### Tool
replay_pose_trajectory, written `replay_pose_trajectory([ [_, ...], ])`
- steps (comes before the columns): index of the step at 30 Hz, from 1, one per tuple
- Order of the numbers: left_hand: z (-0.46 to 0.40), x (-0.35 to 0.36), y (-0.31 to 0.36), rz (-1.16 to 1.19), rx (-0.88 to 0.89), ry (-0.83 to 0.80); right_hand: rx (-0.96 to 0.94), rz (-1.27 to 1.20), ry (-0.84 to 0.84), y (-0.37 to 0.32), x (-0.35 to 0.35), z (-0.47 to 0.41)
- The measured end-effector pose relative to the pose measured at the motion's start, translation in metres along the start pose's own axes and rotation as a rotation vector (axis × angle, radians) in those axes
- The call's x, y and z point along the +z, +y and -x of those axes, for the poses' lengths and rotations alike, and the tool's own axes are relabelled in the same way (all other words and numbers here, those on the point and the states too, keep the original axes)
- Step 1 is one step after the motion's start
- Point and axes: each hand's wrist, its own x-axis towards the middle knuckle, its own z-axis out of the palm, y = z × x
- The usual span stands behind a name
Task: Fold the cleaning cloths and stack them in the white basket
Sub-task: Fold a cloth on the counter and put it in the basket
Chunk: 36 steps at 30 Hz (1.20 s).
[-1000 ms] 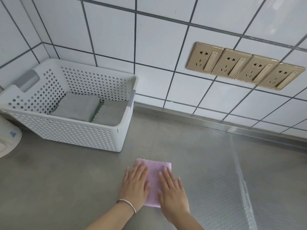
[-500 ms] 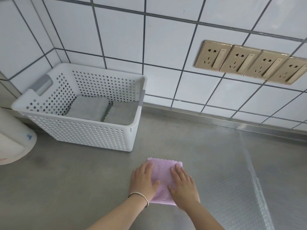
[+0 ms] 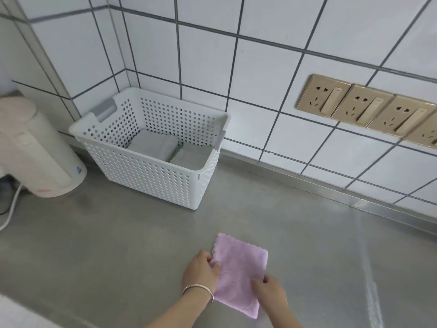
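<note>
Here, left hand pinching pink cloth's left edge, right hand gripping its right edge.

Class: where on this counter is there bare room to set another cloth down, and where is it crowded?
Bare counter lies between the basket, the pink cloth and the wall. More lies left of the left hand. Crowded: the far-left corner, where kettle and basket stand close together.

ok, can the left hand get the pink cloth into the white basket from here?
Probably yes. The left hand already pinches the pink cloth; the white basket stands open-topped ahead to its left, bare counter between. Two grey cloths lie inside, room above.
</note>
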Motion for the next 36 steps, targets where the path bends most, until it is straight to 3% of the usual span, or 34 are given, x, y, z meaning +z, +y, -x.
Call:
replay_pose_trajectory([
  [5,0.008,-0.009,-0.008,0.095,-0.056,-0.109,0.012,0.007,0.027,0.004,0.009,0.015],
  [10,0.009,-0.044,0.007,0.175,-0.048,-0.236,-0.08,-0.246,0.334,-0.036,0.008,0.051],
  [12,0.007,-0.076,0.015,0.259,0.039,-0.245,-0.177,-0.405,0.447,-0.071,0.003,0.074],
  [15,-0.003,-0.153,0.029,0.395,0.257,-0.274,-0.276,-0.411,0.557,-0.132,-0.008,0.107],
  [18,-0.015,-0.242,0.053,0.581,0.479,-0.266,-0.361,-0.358,0.507,-0.209,-0.024,0.143],
  [21,-0.052,-0.313,0.07,0.714,0.636,-0.132,-0.442,-0.322,0.483,-0.28,-0.027,0.138],
  [24,-0.111,-0.347,0.088,0.608,0.66,-0.005,-0.476,-0.246,0.494,-0.338,-0.015,0.106],
  [28,-0.2,-0.336,0.101,0.495,0.48,0.043,-0.378,0.072,0.566,-0.381,0.005,0.039],
  [31,-0.25,-0.304,0.098,0.299,0.383,-0.065,-0.225,0.292,0.597,-0.391,0.023,-0.005],
  [36,-0.293,-0.264,0.091,-0.102,0.404,-0.299,-0.038,0.585,0.542,-0.384,0.047,-0.055],
])
